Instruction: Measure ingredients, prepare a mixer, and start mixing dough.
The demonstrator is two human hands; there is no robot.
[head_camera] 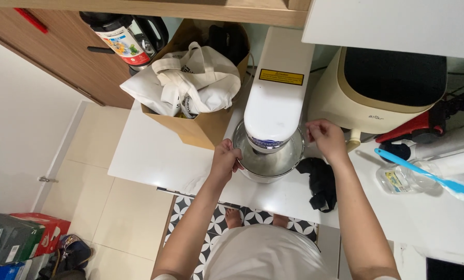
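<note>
A white stand mixer point(273, 98) stands on the white counter point(154, 155), its head lowered over a steel mixing bowl point(270, 163). My left hand point(225, 161) grips the bowl's left rim. My right hand point(326, 139) rests at the bowl's right side, fingers bent near the mixer head; what it touches is hard to tell. A black cloth point(320, 181) lies just right of the bowl, under my right forearm.
A cardboard box point(201, 129) holding a white tote bag point(190, 83) sits left of the mixer. A cream appliance point(387, 88) stands to the right. A blue spatula point(423, 173) lies across a glass jar point(400, 179). A kettle point(138, 36) is behind.
</note>
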